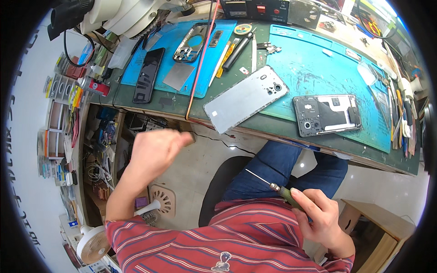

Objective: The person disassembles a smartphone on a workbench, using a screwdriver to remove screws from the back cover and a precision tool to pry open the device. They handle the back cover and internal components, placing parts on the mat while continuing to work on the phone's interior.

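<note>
In my right hand (pixel 321 214), in front of my lap, is a small screwdriver (pixel 283 193) with a green handle. Its thin metal shaft points up and to the left, away from the desk. My left hand (pixel 157 150) is raised in front of the desk's edge, fingers curled; whatever they may hold is hidden. An opened phone (pixel 327 114), its inner parts showing, lies on the right blue mat. Left of it, a silver phone back panel (pixel 248 98) with camera holes lies slanted across the desk's front part.
A dark phone (pixel 149 75), a bare phone frame (pixel 193 42) and a grey metal plate (pixel 179 75) lie on the left blue mat (pixel 202 88). A black pen-shaped tool (pixel 237 51) lies between the mats. A red cable (pixel 200 63) hangs over the front edge. A microscope (pixel 123 18) overhangs the back left.
</note>
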Demonstrator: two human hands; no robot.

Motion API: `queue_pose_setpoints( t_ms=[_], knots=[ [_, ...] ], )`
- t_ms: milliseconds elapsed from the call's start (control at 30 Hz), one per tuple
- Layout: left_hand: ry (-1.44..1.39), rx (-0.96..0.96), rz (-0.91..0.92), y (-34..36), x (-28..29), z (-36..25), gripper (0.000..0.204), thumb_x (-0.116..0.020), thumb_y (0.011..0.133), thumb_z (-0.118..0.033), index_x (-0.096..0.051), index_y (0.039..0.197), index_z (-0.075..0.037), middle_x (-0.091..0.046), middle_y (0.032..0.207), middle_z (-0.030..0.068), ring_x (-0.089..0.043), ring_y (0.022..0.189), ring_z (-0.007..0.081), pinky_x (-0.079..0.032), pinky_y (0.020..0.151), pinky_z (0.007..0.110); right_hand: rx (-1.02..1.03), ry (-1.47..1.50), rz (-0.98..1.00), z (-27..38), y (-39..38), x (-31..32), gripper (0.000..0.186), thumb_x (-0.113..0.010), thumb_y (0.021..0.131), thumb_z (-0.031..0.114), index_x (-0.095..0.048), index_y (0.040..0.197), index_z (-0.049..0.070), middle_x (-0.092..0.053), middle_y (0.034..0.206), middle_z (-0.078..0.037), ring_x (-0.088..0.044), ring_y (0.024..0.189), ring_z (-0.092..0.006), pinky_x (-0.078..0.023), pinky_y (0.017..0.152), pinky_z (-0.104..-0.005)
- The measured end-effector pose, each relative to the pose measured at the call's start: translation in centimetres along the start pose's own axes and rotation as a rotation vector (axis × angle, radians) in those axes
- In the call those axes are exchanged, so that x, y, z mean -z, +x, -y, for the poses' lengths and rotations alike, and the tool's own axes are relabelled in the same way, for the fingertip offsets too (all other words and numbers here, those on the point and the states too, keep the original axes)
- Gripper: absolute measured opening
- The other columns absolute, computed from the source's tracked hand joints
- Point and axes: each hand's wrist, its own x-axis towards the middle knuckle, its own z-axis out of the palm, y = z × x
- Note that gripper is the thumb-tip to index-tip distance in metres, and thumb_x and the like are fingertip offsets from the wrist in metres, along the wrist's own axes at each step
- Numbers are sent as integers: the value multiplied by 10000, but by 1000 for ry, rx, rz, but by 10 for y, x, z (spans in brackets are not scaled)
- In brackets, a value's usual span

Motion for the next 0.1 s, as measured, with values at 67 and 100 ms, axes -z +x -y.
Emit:
queue_pose_setpoints(
  t_ms=[67,100],
  knots=[
    [-120,37,-172,26,12,-14,223,-713,1035,-240,-814,1180,-105,-762,888,127,-755,819,279,-595,718,394,-12,-19,-3,-1,0,-2,620,-823,764,-14,-754,1371,83,-696,997,-84,-685,694,-215,-550,576,-330],
    [-223,0,-175,41,14,-19,423,-715,1018,-132,-690,1441,-128,-778,1193,162,-773,981,230,-617,798,420,-18,-28,-6,-2,1,-3,620,-825,767,-11,-753,1375,86,-698,1004,-85,-689,698,-217,-554,580,-332]
  ],
)
